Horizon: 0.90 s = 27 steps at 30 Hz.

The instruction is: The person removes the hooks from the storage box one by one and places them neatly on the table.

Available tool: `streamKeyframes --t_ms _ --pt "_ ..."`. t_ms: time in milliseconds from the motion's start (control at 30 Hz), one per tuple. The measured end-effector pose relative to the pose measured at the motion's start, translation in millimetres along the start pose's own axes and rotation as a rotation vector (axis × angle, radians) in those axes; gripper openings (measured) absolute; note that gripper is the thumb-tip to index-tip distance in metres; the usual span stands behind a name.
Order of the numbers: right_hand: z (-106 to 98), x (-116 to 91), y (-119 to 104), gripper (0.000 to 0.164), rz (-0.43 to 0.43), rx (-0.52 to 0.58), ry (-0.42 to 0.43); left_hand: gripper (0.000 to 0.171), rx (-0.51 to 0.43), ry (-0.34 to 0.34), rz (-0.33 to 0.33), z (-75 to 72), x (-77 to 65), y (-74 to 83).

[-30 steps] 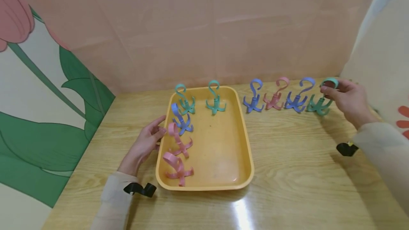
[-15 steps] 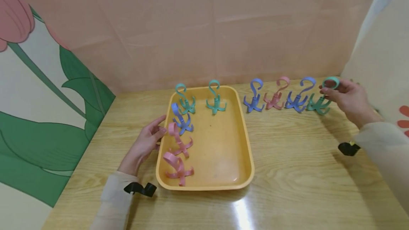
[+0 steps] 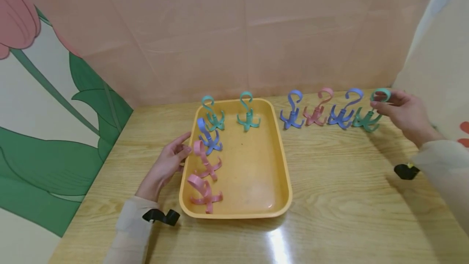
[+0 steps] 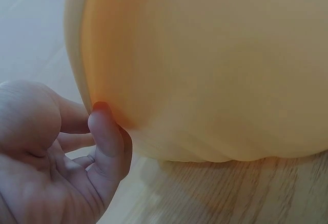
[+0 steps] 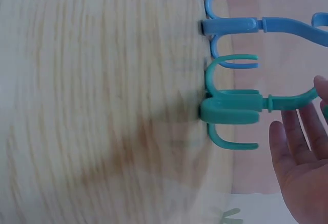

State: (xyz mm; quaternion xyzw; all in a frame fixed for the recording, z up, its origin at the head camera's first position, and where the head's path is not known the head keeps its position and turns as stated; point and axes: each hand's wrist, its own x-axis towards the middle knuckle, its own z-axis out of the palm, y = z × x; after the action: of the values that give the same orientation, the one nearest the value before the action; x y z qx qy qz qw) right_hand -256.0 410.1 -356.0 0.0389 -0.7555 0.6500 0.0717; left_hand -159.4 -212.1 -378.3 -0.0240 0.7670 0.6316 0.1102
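Note:
My left hand (image 3: 170, 160) holds the left rim of a yellow plastic tray (image 3: 288, 190), thumb near the rim and fingers against the outer wall; the left wrist view shows this wall (image 4: 220, 70) close up. My right hand (image 3: 408, 113) pinches the curved top of a green four-pronged hanging hook (image 3: 366, 121), which stands upright on the table at the right end of a row. The right wrist view shows this green hook's base (image 5: 233, 108) on the wood, with thumb and fingers about its neck. Left of it stand a blue hook (image 3: 341, 116), a pink hook (image 3: 316, 115) and another blue hook (image 3: 292, 117).
Inside the tray, along its left and back sides, stand two green hooks (image 3: 249, 120), a blue hook (image 3: 212, 144) and two pink hooks (image 3: 207, 196). A pink sheet (image 3: 227, 36) rises behind the wooden table (image 3: 340, 203); printed panels flank both sides.
My right hand and sleeve have shifted slightly to the right, while the green hook stays in its place at the end of the row. My left hand and the tray have not moved.

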Motion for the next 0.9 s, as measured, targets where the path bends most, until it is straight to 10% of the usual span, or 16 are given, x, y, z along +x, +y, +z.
streamKeyframes --t_ms 400,900 --pt "3 1 -42 0.042 0.021 -0.156 0.174 0.055 0.002 0.008 0.001 0.7 0.2 0.7" --pt "85 -23 -91 0.034 -0.148 -0.061 0.186 0.055 -0.020 0.000 0.009 1.5 -1.0 1.3"
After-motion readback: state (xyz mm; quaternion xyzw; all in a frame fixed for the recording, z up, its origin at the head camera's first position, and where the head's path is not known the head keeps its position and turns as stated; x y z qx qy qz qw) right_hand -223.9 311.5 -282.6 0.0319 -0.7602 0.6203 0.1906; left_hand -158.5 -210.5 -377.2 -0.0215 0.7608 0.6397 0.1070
